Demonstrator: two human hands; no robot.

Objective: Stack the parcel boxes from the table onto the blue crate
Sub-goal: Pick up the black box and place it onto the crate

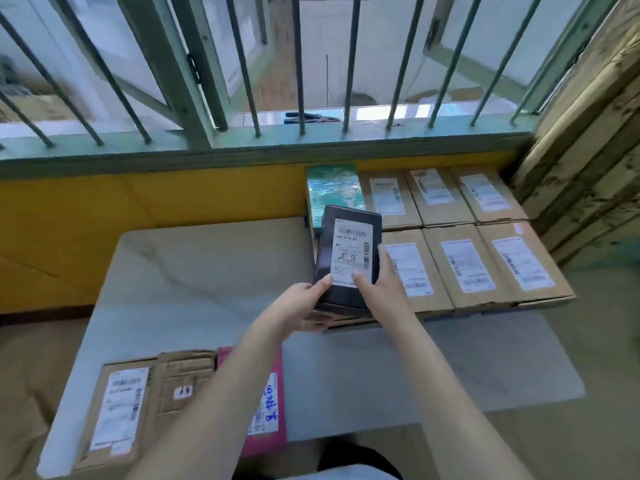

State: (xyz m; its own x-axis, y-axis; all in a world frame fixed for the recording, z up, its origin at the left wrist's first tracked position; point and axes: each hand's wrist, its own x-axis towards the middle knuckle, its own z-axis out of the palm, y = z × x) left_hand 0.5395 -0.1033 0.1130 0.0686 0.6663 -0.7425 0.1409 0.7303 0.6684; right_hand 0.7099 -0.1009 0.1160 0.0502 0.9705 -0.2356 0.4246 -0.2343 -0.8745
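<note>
Over the far right edge of the pale grey counter [194, 271], in the head view, we see both hands carrying a small black cardboard parcel box with a white barcode label [349, 251]. Our left hand [304, 303] grips the box's near left corner, thumb on the label and fingers [317, 322] curled underneath. Our right hand [381, 289] holds the right side, thumb on the label's lower edge and fingers [382, 258] lying straight along the box's right face. The box hangs tilted, its near end over the left edge of the stack.

Beyond it lie six flat brown cardboard parcels with white shipping labels [464, 237], packed touching in two rows, with a green box wrapped in clear film [332, 188] at the far left of the far row. We cannot see the blue crate; we judge it sits hidden beneath this layer.

We take the step in hand to be placing the black box onto the stack. The next move calls for levelling it, lowering it flat onto a free spot at the near left of the layer, then spreading the fingers to let go.

Left on the counter's near edge are a brown cardboard parcel with a white label [117, 414], a second taped brown carton [183, 382] and a pink parcel with handwriting [266, 400], side by side and partly under our left forearm.
</note>
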